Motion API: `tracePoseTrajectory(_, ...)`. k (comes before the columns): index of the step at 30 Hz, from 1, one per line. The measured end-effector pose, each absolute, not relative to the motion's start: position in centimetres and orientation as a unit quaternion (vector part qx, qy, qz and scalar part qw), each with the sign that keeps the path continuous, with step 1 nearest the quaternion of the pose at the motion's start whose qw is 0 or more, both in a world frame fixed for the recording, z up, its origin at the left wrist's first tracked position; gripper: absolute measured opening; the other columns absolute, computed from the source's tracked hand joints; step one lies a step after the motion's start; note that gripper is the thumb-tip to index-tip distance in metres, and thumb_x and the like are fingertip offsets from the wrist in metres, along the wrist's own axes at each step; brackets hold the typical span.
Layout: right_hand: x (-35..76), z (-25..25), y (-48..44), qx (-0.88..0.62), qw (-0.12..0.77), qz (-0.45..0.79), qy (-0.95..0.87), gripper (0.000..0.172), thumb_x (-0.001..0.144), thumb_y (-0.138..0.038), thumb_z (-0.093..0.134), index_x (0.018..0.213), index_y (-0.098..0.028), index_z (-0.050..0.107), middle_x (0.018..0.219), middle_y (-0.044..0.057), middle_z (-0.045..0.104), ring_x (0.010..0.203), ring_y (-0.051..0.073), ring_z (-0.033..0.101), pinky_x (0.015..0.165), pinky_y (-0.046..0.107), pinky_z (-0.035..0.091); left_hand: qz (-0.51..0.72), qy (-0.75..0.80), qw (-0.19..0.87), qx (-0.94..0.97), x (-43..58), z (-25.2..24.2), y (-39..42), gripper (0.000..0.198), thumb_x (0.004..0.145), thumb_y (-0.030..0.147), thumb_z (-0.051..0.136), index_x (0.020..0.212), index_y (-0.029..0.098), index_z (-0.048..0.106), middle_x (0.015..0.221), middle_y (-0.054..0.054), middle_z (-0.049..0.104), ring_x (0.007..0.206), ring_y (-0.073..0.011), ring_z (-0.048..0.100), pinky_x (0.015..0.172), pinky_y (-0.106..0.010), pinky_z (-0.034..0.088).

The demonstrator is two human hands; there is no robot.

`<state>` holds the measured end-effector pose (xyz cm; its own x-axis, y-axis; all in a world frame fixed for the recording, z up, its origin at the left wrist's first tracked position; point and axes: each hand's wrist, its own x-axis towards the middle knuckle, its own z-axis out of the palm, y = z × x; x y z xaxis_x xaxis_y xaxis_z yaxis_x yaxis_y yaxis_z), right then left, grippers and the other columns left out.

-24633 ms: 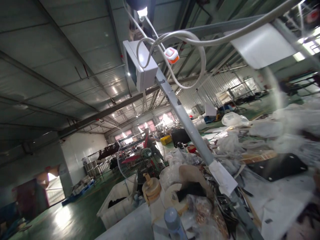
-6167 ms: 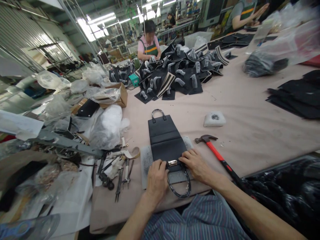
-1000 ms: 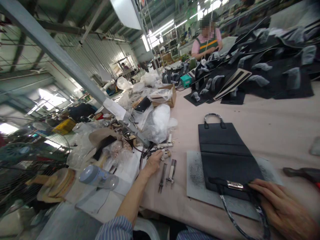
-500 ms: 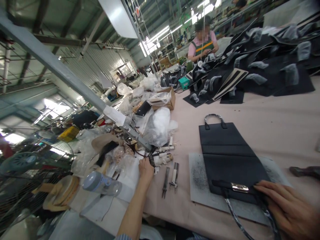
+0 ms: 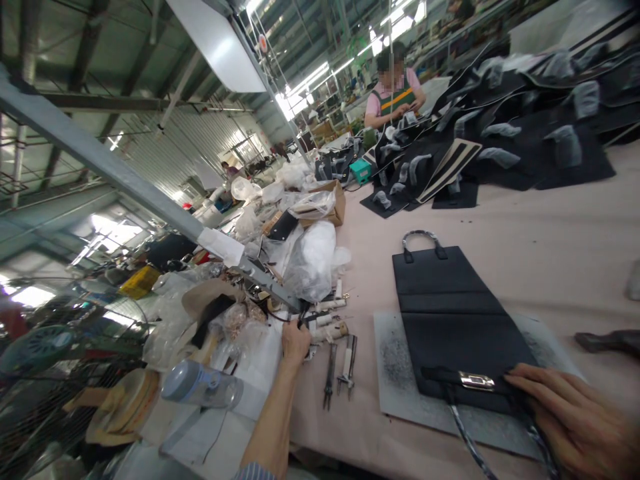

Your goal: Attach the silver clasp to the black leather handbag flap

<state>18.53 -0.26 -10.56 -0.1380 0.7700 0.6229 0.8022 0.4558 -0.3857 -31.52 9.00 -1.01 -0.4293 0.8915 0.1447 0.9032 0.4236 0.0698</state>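
The left hand [image 5: 295, 343] curls at the left edge of the table [image 5: 345, 430], the right hand [image 5: 575, 415] touches the black bag [image 5: 453, 327], both grips unclear.

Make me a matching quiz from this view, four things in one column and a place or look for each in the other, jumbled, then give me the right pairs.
Things:
1. Left hand
2. Right hand
3. Black bag
4. Bottle

Places and looks:
A. Clear, with a blue lid
B. Lying partly over a grey board
C. Next to a cluster of tools
D. At the bag's edge, near the metal clasp

Pairs: 1-C, 2-D, 3-B, 4-A.
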Motion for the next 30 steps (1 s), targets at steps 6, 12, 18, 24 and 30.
tracePoseTrajectory(6, 18.2, -7.8, -0.4, -0.483, 0.358, -0.027, -0.799, 0.028, 0.089, -0.023, 0.047, 0.112, -0.026, 0.062, 0.114, 0.008, 0.069, 0.103, 0.028, 0.067, 0.087, 0.047, 0.058, -0.127, -0.828, 0.093, -0.538, -29.7, -3.3, 9.9, 0.038, 0.094, 0.021, 0.046, 0.119, 0.009, 0.07, 0.113, -0.019, 0.07, 0.112, -0.0287, 0.062, 0.099, -0.036, 0.045)
tracePoseTrajectory(12, 17.8, -7.0, -0.9, -0.484, 0.363, -0.009, -0.796, 0.026, 0.092, -0.022, 0.045, 0.109, -0.019, 0.065, 0.114, 0.01, 0.068, 0.105, 0.027, 0.064, 0.093, 0.045, 0.054, -0.155, -0.832, 0.109, -0.522, -29.1, -3.1, 11.9, 0.034, 0.095, 0.025, 0.048, 0.115, 0.008, 0.07, 0.109, -0.019, 0.068, 0.109, -0.0313, 0.062, 0.098, -0.042, 0.045)
tracePoseTrajectory(18, 18.0, -7.7, -1.4, -0.505, 0.353, 0.031, -0.787, 0.028, 0.094, -0.021, 0.045, 0.114, -0.019, 0.065, 0.121, 0.011, 0.066, 0.113, 0.027, 0.062, 0.101, 0.046, 0.051, -0.154, -0.806, 0.129, -0.557, -26.1, -1.4, 7.2, 0.042, 0.097, 0.04, 0.05, 0.122, 0.009, 0.066, 0.14, -0.025, 0.051, 0.129, -0.0379, 0.049, 0.106, -0.052, 0.039)
tracePoseTrajectory(24, 18.0, -7.6, -1.4, -0.513, 0.34, 0.037, -0.788, 0.029, 0.092, -0.017, 0.047, 0.115, -0.02, 0.065, 0.121, 0.011, 0.066, 0.112, 0.027, 0.062, 0.101, 0.045, 0.051, -0.084, -0.774, 0.002, -0.628, -21.6, -4.3, 0.1, 0.071, 0.088, 0.057, 0.06, 0.143, 0.013, 0.047, 0.144, -0.024, 0.048, 0.133, -0.0385, 0.046, 0.109, -0.049, 0.038)
tracePoseTrajectory(30, 18.0, -7.1, -1.3, -0.499, 0.336, 0.022, -0.798, 0.028, 0.093, -0.017, 0.046, 0.114, -0.018, 0.063, 0.119, 0.011, 0.066, 0.11, 0.026, 0.062, 0.099, 0.044, 0.051, -0.098, -0.778, 0.018, -0.62, -21.3, -5.5, 2.2, 0.056, 0.097, 0.038, 0.049, 0.142, 0.004, 0.046, 0.145, -0.026, 0.048, 0.137, -0.0381, 0.042, 0.113, -0.05, 0.033)
